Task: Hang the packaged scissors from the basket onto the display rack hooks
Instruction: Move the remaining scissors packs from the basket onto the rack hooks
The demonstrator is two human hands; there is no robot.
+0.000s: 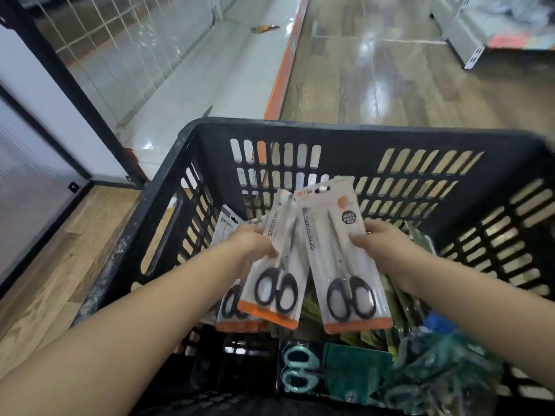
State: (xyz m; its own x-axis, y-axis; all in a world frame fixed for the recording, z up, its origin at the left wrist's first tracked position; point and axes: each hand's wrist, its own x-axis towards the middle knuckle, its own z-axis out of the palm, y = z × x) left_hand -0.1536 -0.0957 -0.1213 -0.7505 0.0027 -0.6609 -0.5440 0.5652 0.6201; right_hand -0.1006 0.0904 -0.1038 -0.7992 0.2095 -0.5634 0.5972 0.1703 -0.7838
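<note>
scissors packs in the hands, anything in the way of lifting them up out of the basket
Nothing visible. The left hand grips a fanned bunch of scissors packs and the right hand grips one scissors pack, all held above the goods in the black basket, whose top is open. No rack hooks are in view.

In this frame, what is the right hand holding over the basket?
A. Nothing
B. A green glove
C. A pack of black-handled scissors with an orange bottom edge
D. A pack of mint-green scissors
C: the right hand pinches the side of a pack of black-handled scissors with an orange bottom strip, above the black basket.
</note>
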